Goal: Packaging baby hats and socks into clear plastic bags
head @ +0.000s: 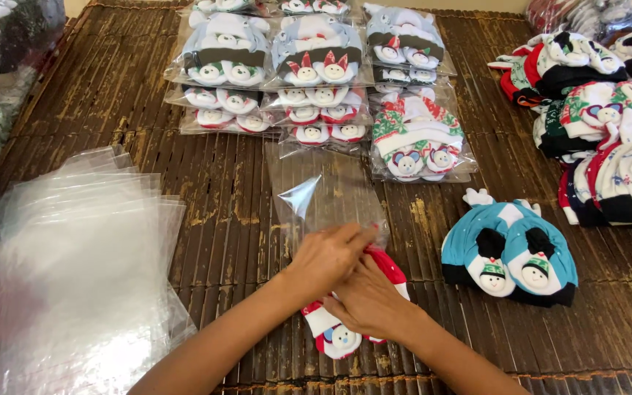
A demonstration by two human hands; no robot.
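Left hand [327, 256] fingers pinch clear bag [323, 197] mouth; right hand [367, 300] fingers grip red socks [338, 333] (partly inside bag).

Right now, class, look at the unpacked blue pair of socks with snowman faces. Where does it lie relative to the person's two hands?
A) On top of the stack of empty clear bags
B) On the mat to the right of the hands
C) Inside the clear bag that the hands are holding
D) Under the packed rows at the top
B: the blue pair of socks lies bare on the mat, right of the left hand and right hand.
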